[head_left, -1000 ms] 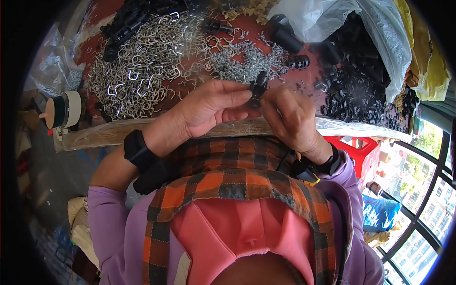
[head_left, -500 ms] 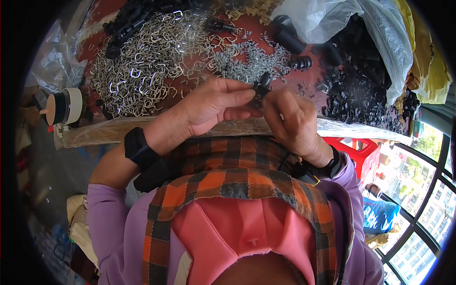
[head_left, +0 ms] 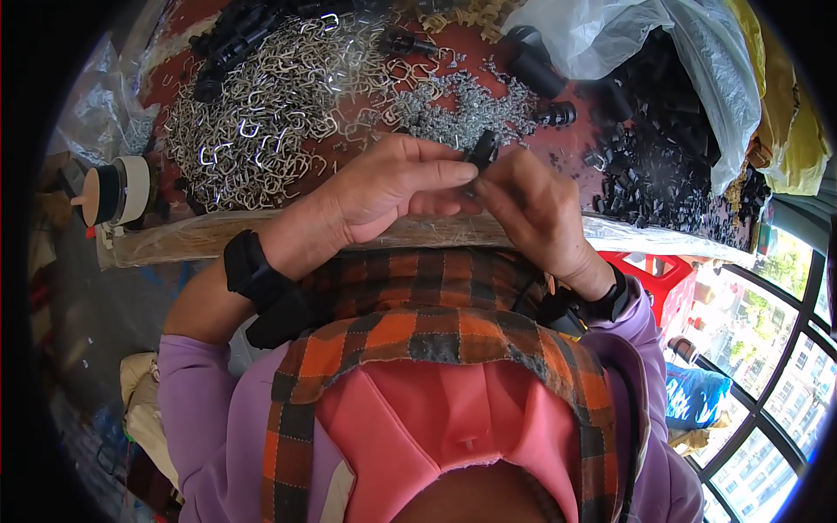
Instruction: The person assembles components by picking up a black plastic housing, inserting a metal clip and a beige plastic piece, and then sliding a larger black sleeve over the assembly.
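A small black plastic fitting (head_left: 485, 150) is held up just over the table's near edge. My left hand (head_left: 388, 187) grips it between thumb and fingers, palm turned upward. Against the near end of the fitting, the thumb and fingers of my right hand (head_left: 539, 209) are pinched together; whatever they hold is hidden. Just beyond my hands lies a heap of tiny silvery metal pieces (head_left: 462, 109). A big pile of bent U-shaped metal clips (head_left: 261, 113) spreads to the left.
Small black plastic pieces (head_left: 641, 179) cover the table's right side, beside a clear plastic bag (head_left: 724, 96). Black cylindrical parts (head_left: 534, 65) lie at the back. A round lidded container (head_left: 118, 193) stands at the left edge. A red crate (head_left: 654, 283) is below right.
My right hand has shifted its grip: its fingers were curled over the fitting and now pinch at its near end. The left hand stays nearly in place.
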`<act>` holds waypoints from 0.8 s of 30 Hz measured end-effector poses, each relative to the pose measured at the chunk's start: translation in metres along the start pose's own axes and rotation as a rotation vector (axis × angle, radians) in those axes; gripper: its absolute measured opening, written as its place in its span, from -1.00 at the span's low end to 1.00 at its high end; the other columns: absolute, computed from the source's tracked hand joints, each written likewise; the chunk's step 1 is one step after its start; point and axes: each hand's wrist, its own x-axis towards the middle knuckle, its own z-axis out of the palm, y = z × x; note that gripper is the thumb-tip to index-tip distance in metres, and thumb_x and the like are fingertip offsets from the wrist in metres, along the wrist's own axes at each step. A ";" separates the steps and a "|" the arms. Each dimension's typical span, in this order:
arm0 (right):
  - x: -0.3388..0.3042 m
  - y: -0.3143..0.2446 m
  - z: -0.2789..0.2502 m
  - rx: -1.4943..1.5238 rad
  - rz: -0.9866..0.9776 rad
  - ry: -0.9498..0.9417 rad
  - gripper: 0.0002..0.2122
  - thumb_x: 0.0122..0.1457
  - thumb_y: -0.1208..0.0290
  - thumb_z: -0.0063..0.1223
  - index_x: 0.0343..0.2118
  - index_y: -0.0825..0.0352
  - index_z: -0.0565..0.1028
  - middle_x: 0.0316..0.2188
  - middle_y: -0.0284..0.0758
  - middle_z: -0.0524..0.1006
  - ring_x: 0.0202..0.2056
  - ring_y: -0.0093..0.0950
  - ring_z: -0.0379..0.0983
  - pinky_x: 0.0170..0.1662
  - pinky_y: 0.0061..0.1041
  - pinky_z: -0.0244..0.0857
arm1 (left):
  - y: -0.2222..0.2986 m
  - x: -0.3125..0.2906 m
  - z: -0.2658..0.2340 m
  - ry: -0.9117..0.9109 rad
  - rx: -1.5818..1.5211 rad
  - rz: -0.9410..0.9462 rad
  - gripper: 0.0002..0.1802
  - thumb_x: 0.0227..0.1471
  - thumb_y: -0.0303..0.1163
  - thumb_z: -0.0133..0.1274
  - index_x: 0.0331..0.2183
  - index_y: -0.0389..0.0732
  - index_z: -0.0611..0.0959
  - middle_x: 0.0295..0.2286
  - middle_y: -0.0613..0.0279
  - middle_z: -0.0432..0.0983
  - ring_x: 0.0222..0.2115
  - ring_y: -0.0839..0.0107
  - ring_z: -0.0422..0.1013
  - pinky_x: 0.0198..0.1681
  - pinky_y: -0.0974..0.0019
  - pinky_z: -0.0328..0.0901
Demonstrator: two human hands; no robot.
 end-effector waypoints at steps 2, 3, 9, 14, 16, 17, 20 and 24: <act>0.000 -0.001 0.002 0.067 0.108 0.021 -0.91 -0.16 0.66 -0.03 -0.56 0.39 0.32 -0.65 -0.27 0.34 -0.64 -0.40 0.29 -0.60 -0.54 0.14 | 0.000 0.000 0.001 0.011 -0.007 0.007 -0.78 -0.14 -0.42 -0.01 -0.37 -0.32 0.48 -0.43 0.25 0.42 -0.43 0.51 0.38 -0.41 0.58 0.30; 0.000 -0.001 0.002 0.101 0.161 0.032 -0.91 -0.15 0.65 -0.02 -0.56 0.40 0.32 -0.65 -0.26 0.34 -0.64 -0.39 0.29 -0.59 -0.54 0.15 | -0.001 -0.001 0.002 0.023 -0.012 0.014 -0.78 -0.14 -0.42 -0.01 -0.37 -0.32 0.48 -0.43 0.25 0.42 -0.44 0.51 0.38 -0.40 0.58 0.30; 0.001 0.006 -0.002 -0.287 -0.216 -0.047 -0.89 -0.13 0.60 0.01 -0.55 0.38 0.30 -0.66 -0.30 0.33 -0.63 -0.53 0.28 -0.59 -0.63 0.13 | -0.003 0.000 0.002 0.077 0.007 0.039 -0.79 -0.09 -0.44 -0.09 -0.35 -0.34 0.46 -0.44 0.17 0.43 -0.43 0.39 0.41 -0.42 0.54 0.33; 0.006 0.006 -0.003 0.219 0.231 0.024 -0.82 -0.15 0.55 0.07 -0.52 0.34 0.28 -0.67 -0.42 0.31 -0.65 -0.67 0.24 -0.64 -0.70 0.08 | 0.000 -0.001 0.001 0.058 0.051 0.080 -0.78 -0.08 -0.44 -0.10 -0.33 -0.35 0.44 -0.44 0.16 0.43 -0.43 0.41 0.40 -0.41 0.55 0.32; 0.009 0.008 -0.003 0.420 0.394 0.051 -0.81 -0.16 0.54 0.08 -0.51 0.33 0.27 -0.67 -0.46 0.30 -0.67 -0.70 0.23 -0.66 -0.71 0.06 | 0.003 -0.002 0.002 0.016 0.099 0.121 -0.77 -0.08 -0.44 -0.11 -0.33 -0.36 0.44 -0.44 0.15 0.43 -0.42 0.41 0.40 -0.40 0.55 0.31; 0.010 0.009 -0.004 0.434 0.431 0.003 -0.77 -0.16 0.52 0.10 -0.48 0.34 0.26 -0.65 -0.45 0.30 -0.62 -0.70 0.22 -0.62 -0.73 0.07 | 0.004 -0.002 0.002 0.013 0.100 0.122 -0.77 -0.08 -0.44 -0.11 -0.33 -0.36 0.44 -0.44 0.15 0.43 -0.42 0.41 0.40 -0.40 0.55 0.31; 0.015 0.013 -0.009 0.459 0.500 -0.094 -0.70 -0.17 0.47 0.13 -0.41 0.37 0.24 -0.59 -0.43 0.31 -0.53 -0.71 0.22 -0.54 -0.75 0.10 | 0.006 -0.005 0.000 0.003 0.123 0.102 -0.76 -0.07 -0.44 -0.12 -0.32 -0.37 0.43 -0.42 0.12 0.42 -0.42 0.42 0.40 -0.40 0.56 0.31; 0.034 0.020 -0.028 0.807 0.546 -0.314 -0.74 -0.17 0.48 0.12 -0.44 0.38 0.27 -0.60 -0.43 0.30 -0.54 -0.71 0.21 -0.52 -0.78 0.10 | 0.015 -0.010 -0.006 0.072 0.106 0.114 -0.76 -0.06 -0.43 -0.14 -0.32 -0.37 0.43 -0.40 0.10 0.41 -0.42 0.41 0.40 -0.41 0.57 0.32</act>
